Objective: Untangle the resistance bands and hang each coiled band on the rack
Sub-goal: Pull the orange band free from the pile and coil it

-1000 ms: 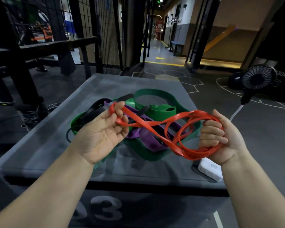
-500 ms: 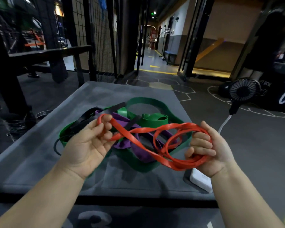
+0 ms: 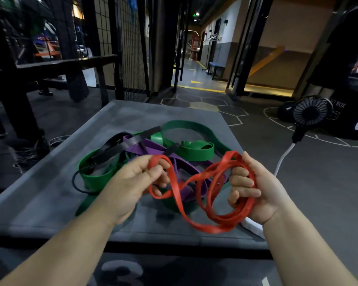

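- While both hands hold it up over the six o'clock end of the grey padded platform, the narrow red flat rubber resistance band hangs between them in several twisted loops.
- The left hand, at nine o'clock of the red tangle, pinches one small loop between the thumb and curled fingers.
- The right hand, at three o'clock, has its fingers clenched round a bundle of several red strands, gathered into a rough coil that sags toward six o'clock.
- Between the hands the strands cross like a figure-eight, and one strand runs down from the left hand to the bottom of the coil.
- The band's surface is matte and evenly bright red; no print can be made out on it.
- At twelve o'clock of the red band, a pile lies on the platform: a wide green rubber band, a purple rubber band and a thin black rubber band, all interlaced.
- At two o'clock, off the platform, is a small black round fan with a white cable.
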Action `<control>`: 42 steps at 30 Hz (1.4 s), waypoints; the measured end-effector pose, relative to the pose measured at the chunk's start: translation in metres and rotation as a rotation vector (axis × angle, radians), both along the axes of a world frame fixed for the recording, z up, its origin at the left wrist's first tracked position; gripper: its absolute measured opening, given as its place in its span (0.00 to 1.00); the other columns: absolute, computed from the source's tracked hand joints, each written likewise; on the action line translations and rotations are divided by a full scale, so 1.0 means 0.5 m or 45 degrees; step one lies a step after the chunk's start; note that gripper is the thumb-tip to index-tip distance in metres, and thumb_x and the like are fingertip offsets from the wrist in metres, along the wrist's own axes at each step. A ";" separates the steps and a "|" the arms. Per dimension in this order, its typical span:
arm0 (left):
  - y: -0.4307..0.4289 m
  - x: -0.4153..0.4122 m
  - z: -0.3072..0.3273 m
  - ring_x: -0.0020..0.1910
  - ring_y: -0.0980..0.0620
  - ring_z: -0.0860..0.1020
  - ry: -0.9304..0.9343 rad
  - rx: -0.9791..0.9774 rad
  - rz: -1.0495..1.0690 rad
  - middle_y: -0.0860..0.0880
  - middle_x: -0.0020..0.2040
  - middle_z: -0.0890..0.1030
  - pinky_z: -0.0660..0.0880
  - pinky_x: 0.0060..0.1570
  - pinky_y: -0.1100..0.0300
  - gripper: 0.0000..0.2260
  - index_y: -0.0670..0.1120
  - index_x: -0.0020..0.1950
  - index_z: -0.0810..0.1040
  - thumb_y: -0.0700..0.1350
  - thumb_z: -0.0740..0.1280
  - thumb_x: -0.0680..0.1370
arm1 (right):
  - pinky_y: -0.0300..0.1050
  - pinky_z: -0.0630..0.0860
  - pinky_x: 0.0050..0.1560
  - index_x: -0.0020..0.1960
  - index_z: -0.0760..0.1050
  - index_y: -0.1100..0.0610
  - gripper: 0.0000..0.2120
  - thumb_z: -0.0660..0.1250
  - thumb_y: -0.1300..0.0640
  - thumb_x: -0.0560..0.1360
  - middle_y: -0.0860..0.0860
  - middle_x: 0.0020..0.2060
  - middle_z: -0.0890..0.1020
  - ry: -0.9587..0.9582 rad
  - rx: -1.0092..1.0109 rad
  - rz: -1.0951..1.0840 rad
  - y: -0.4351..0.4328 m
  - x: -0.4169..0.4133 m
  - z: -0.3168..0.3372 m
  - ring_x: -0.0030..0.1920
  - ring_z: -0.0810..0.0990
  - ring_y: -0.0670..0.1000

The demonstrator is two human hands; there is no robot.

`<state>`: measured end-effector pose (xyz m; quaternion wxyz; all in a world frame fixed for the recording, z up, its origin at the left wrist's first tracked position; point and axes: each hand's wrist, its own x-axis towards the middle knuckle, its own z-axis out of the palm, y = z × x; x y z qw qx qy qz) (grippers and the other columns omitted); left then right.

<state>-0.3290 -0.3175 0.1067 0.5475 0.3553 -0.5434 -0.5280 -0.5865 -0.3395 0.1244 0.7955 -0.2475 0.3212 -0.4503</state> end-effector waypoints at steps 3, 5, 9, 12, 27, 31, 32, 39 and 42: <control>0.020 -0.034 -0.007 0.33 0.54 0.78 -0.159 0.032 -0.043 0.49 0.33 0.80 0.75 0.34 0.65 0.07 0.40 0.49 0.78 0.33 0.61 0.79 | 0.39 0.71 0.26 0.29 0.67 0.53 0.23 0.62 0.37 0.72 0.46 0.21 0.64 0.198 -0.022 -0.063 0.023 0.040 0.015 0.16 0.61 0.42; 0.033 -0.053 -0.012 0.35 0.56 0.79 -0.213 0.053 -0.100 0.50 0.34 0.82 0.76 0.36 0.64 0.06 0.41 0.50 0.78 0.33 0.63 0.78 | 0.40 0.71 0.28 0.29 0.67 0.54 0.22 0.63 0.37 0.70 0.48 0.23 0.65 0.329 -0.085 -0.036 0.036 0.062 0.017 0.18 0.63 0.45; 0.045 -0.071 -0.020 0.43 0.55 0.82 -0.223 0.073 -0.200 0.51 0.41 0.84 0.76 0.44 0.64 0.06 0.44 0.54 0.78 0.38 0.67 0.78 | 0.42 0.68 0.28 0.30 0.66 0.55 0.21 0.64 0.39 0.70 0.53 0.25 0.71 0.496 -0.160 -0.045 0.050 0.089 0.013 0.21 0.66 0.48; 0.049 -0.069 -0.017 0.45 0.53 0.82 -0.225 -0.014 -0.219 0.48 0.44 0.84 0.76 0.47 0.62 0.16 0.47 0.60 0.75 0.42 0.66 0.73 | 0.39 0.67 0.23 0.30 0.67 0.55 0.22 0.62 0.40 0.74 0.54 0.27 0.76 0.555 -0.152 -0.092 0.051 0.093 0.011 0.18 0.64 0.46; 0.058 -0.056 -0.018 0.51 0.56 0.80 -0.728 -0.092 -0.285 0.56 0.61 0.72 0.82 0.44 0.55 0.28 0.63 0.75 0.58 0.52 0.65 0.78 | 0.36 0.65 0.22 0.27 0.66 0.54 0.25 0.61 0.42 0.79 0.54 0.31 0.82 0.559 0.011 -0.201 0.040 0.093 0.001 0.16 0.61 0.43; 0.059 -0.061 -0.019 0.59 0.63 0.76 -0.691 -0.044 -0.394 0.59 0.65 0.73 0.81 0.47 0.61 0.24 0.66 0.73 0.59 0.46 0.63 0.81 | 0.37 0.64 0.23 0.28 0.67 0.55 0.25 0.62 0.41 0.78 0.50 0.26 0.75 0.582 -0.031 -0.178 0.040 0.092 -0.006 0.17 0.62 0.44; 0.057 -0.064 -0.019 0.58 0.66 0.76 -0.663 -0.035 -0.391 0.62 0.64 0.74 0.79 0.49 0.64 0.22 0.68 0.69 0.61 0.48 0.62 0.82 | 0.38 0.66 0.23 0.28 0.68 0.56 0.25 0.62 0.40 0.77 0.51 0.28 0.74 0.589 -0.053 -0.155 0.040 0.094 -0.010 0.18 0.63 0.45; 0.040 -0.074 -0.037 0.55 0.60 0.77 -0.596 -0.004 -0.036 0.58 0.54 0.80 0.75 0.60 0.50 0.13 0.63 0.60 0.73 0.55 0.57 0.77 | 0.41 0.77 0.27 0.40 0.82 0.62 0.21 0.63 0.46 0.79 0.58 0.32 0.84 0.684 -0.247 -0.109 0.060 0.132 -0.019 0.29 0.83 0.53; 0.040 -0.079 -0.033 0.53 0.58 0.78 -0.662 -0.014 0.034 0.55 0.52 0.81 0.74 0.58 0.49 0.15 0.57 0.59 0.74 0.55 0.58 0.74 | 0.45 0.80 0.38 0.42 0.84 0.59 0.23 0.64 0.41 0.77 0.58 0.38 0.86 0.859 -0.324 -0.121 0.059 0.137 -0.026 0.37 0.85 0.54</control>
